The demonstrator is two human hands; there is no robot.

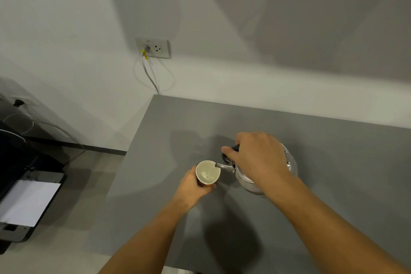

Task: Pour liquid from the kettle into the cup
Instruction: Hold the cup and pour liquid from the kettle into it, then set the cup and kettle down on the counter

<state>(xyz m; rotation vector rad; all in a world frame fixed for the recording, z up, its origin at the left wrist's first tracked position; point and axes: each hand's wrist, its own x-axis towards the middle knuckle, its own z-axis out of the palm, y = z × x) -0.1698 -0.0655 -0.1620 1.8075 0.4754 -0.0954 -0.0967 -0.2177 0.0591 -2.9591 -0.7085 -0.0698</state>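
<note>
A white paper cup (207,172) stands on the grey table (222,122), with some pale liquid in its bottom. My left hand (193,187) wraps around the cup's near side. A silver metal kettle (246,181) with a black handle is tilted to the left, and its short spout (224,167) reaches over the cup's right rim. My right hand (258,158) grips the black handle from above and hides most of the kettle's top.
The table's left edge runs close to the cup, with floor beyond it. A wall socket (153,48) with a grey cable sits on the wall behind. A printer with white paper (29,202) stands on the floor at the left.
</note>
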